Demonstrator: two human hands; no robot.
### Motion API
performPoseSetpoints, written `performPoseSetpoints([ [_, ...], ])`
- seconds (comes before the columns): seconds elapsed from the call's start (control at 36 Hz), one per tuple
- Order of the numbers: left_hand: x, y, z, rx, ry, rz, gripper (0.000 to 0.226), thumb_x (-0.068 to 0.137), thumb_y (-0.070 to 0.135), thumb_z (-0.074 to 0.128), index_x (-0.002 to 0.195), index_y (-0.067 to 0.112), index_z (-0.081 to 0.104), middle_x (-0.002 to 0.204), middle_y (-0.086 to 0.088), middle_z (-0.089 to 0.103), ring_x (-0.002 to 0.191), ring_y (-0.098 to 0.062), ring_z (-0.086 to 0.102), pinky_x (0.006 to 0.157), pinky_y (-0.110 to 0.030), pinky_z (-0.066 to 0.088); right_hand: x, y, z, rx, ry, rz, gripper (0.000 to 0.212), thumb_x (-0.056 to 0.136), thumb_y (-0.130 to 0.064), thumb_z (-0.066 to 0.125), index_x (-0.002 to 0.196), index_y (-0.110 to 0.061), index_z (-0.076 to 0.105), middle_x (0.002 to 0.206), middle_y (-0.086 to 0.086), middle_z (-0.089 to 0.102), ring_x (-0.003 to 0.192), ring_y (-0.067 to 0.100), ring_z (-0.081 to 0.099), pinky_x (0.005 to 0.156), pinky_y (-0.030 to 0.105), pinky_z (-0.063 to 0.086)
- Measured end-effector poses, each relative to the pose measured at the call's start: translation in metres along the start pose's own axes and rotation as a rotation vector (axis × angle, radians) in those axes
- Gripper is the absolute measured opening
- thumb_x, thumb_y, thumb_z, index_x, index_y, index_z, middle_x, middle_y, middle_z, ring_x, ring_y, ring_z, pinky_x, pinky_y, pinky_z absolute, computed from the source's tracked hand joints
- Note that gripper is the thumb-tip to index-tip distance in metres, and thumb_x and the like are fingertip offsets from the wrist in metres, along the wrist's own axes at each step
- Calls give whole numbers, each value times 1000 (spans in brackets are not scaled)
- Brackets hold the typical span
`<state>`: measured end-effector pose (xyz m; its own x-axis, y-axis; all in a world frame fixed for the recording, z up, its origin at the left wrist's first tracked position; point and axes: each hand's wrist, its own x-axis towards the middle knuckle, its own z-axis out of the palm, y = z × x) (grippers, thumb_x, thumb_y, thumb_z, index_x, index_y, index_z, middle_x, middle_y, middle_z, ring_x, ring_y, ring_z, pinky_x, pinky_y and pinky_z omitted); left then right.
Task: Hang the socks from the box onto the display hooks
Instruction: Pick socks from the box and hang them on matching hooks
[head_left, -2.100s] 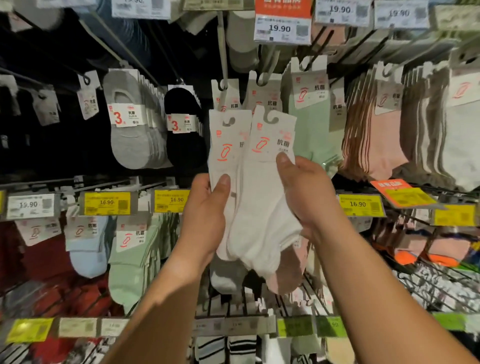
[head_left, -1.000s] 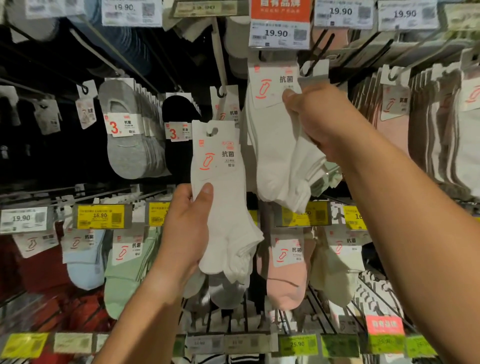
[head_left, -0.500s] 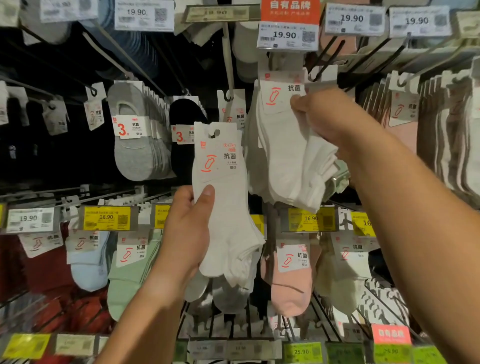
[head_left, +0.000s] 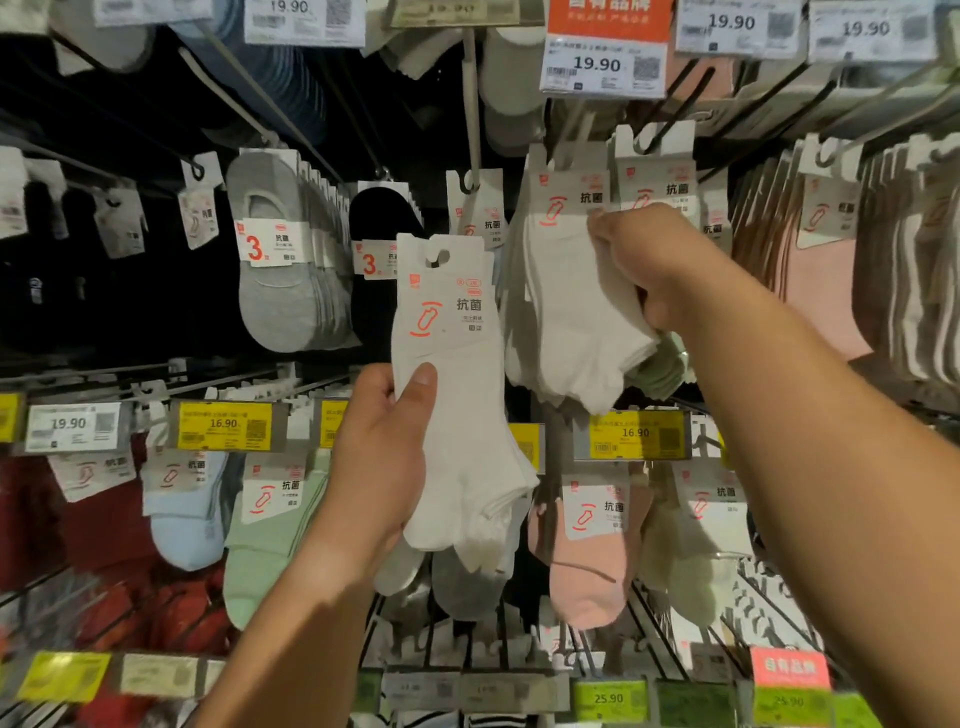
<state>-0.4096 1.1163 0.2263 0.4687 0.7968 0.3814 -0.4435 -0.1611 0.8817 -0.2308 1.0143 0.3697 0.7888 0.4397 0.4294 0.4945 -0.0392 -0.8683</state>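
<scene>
Overhead, white socks (head_left: 576, 306) in right hand (head_left: 652, 265), seemingly hooked; another pack (head_left: 457, 395) in left hand (head_left: 384, 457).

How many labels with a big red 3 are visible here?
2: one on the grey socks left of centre, one on the black socks beside them. More may be hidden.
</scene>
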Motion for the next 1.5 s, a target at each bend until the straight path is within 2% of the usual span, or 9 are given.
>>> performPoseSetpoints([
  [0.17, 0, 1, 2, 31, -11, 2, 14, 102, 31, 57, 105, 19, 62, 96, 7, 77, 89, -14, 74, 71, -31, 62, 15, -7, 23, -310, 64, 59, 37, 104, -24, 40, 134, -4, 52, 134, 15, 57, 122, 35, 54, 104, 43, 45],
  [0.44, 1, 2, 8, -24, -59, 1, 17, 101, 27, 57, 109, 12, 59, 102, 0, 77, 95, -20, 74, 77, -37, 62, -41, 13, 34, -753, 224, -280, 29, 100, -20, 49, 124, -4, 52, 120, 15, 64, 107, 33, 61, 71, 28, 36],
  [0.53, 2, 1, 9, -78, -76, 4, 17, 99, 23, 59, 110, 10, 58, 102, -3, 77, 92, -19, 75, 74, -34, 62, -95, 25, 34, -520, 210, -413, 29, 101, -40, 46, 108, -16, 62, 95, 5, 69, 89, 26, 62, 66, 32, 41],
  [0.61, 2, 1, 17, -131, -100, -9, 21, 98, 19, 62, 113, 6, 55, 105, -9, 76, 94, -23, 75, 77, -38, 63, -122, 40, 51, -89, 18, -176, 36, 90, -56, 58, 87, -20, 53, 75, -6, 58, 72, 16, 55, 63, 31, 43],
  [0.75, 3, 1, 31, -94, -85, 5, 26, 101, 35, 56, 114, 12, 57, 100, -1, 77, 91, -14, 75, 74, -31, 61, -108, 56, 60, 315, -15, 62, 38, 83, -42, 76, 101, -18, 54, 89, -1, 64, 75, 11, 64, 62, 24, 48],
  [0.97, 3, 6, 34, -114, -130, -3, 29, 110, 29, 35, 96, 28, 61, 63, 32, 66, 62, 17, 63, 52, -3, 44, -97, 63, 42, 459, -50, 85, 18, 92, -10, 68, 109, -9, 60, 62, 0, 51, 45, 7, 49, 43, 18, 40],
  [1.14, 8, 0, 34, -170, -67, -17, 12, 103, 24, 55, 110, 16, 60, 99, -1, 78, 92, -17, 75, 74, -31, 62, -103, 62, 53, 437, -90, 41, 33, 88, -32, 74, 105, -5, 63, 91, 14, 73, 79, 18, 71, 66, 31, 58],
  [1.33, 10, 4, 32, -237, -41, 22, 15, 98, 21, 62, 108, 12, 57, 104, -8, 77, 97, -26, 74, 81, -42, 62, -102, 54, 49, 464, -106, 92, 39, 93, -20, 68, 105, 12, 50, 105, 29, 67, 98, 42, 68, 80, 62, 55],
  [1.5, 20, -2, 26, -120, 55, 74, 3, 102, 21, 58, 102, 19, 61, 102, -3, 76, 98, -24, 73, 88, -46, 60, -95, 53, 42, 538, -66, 84, 8, 97, -13, 61, 94, -7, 56, 96, 19, 72, 85, 32, 70, 80, 52, 57],
])
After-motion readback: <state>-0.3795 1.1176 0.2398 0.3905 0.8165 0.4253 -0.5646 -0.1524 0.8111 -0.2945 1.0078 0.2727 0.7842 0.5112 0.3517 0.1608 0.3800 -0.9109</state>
